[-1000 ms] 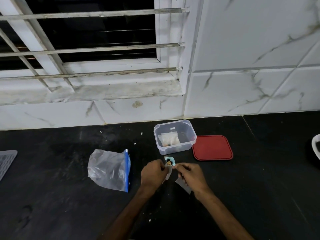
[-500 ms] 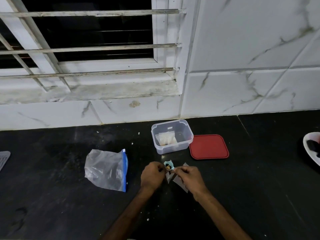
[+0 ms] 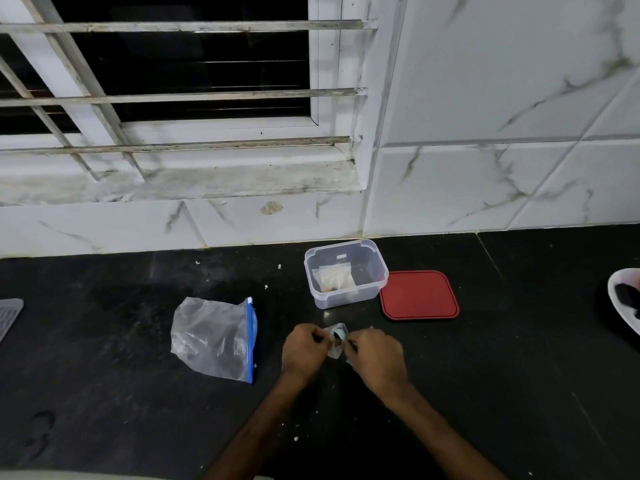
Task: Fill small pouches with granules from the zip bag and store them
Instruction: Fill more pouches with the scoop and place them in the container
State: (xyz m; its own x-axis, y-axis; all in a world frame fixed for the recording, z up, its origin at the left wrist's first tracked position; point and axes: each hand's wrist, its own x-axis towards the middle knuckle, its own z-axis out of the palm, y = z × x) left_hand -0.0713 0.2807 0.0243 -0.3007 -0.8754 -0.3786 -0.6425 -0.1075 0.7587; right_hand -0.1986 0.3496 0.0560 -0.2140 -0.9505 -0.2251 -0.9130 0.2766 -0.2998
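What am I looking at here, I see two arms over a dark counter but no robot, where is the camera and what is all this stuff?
There is no machine: these are a person's bare hands, filmed by a camera worn on the head, looking forward and down. Every picture is that one view. The left hand and right hand both pinch a small clear pouch between them, over the black counter; something pale blue-green sits at its top, too small to identify. To the left lies a crumpled zip bag with a blue seal. Behind the hands stands an open clear container holding a filled pouch, and a red lid lies flat to its right. A white dish shows at the right edge.
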